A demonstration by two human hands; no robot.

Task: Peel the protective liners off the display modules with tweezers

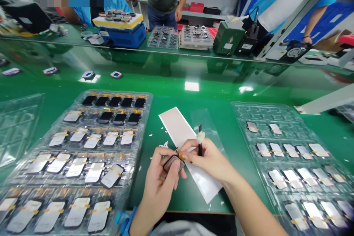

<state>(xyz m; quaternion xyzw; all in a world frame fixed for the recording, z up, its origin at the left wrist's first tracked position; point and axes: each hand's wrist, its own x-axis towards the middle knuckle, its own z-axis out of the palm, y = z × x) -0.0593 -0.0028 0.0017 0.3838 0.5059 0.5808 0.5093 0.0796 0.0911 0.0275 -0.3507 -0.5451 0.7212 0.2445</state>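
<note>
My left hand (163,177) is closed around a small watch screen (173,163) with rounded corners, its thumb lying across the grey face. A thin orange flex cable (181,153) sticks out at the screen's upper right edge. The fingertips of my right hand (206,156) pinch at that cable. Upright in the same hand is a slim black tool (200,149) with a white wrap, perhaps tweezers; its lower end is hidden. Beneath both hands lies a strip of backing sheet (177,123), pale with a white border. Small white scraps (163,144) are scattered beside it.
A clear tray (148,97) of watch screens stands at left, another clear tray (240,107) at right. Several pink-edged frames (116,75) lie further back. Beyond the glossy ledge are a blue machine (127,36), stacked trays (163,38) and other people. A white post (326,97) slants in at right.
</note>
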